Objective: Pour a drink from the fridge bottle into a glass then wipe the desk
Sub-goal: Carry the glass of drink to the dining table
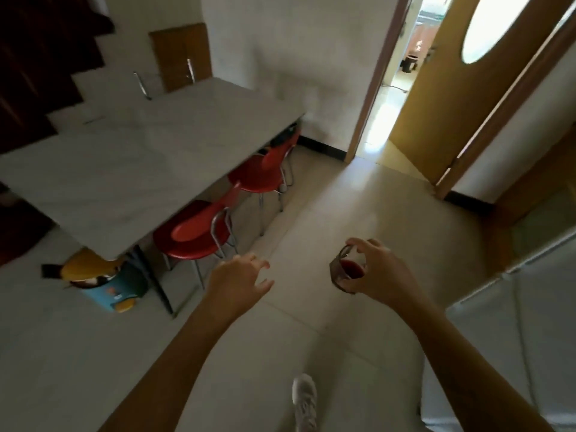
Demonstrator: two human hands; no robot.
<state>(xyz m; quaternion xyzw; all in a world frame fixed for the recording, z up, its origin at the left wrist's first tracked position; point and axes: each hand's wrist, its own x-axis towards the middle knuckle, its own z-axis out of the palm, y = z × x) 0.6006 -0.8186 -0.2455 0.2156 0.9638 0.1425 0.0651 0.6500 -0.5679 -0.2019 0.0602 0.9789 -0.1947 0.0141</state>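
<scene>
We are carrying the glass [347, 269] in our right hand [377, 271], fingers clamped over its rim and down its sides from above, probably because that top hold leaves the base free for setting it down on the desk [149, 151], which is lying well off to the left of the grip. Below the fingers the glass is hanging over the floor with dark red drink inside, its long axis tilting so the mouth is pointing up and slightly away from us. Our left hand [240, 279] is reaching forward empty, fingers spread apart.
</scene>
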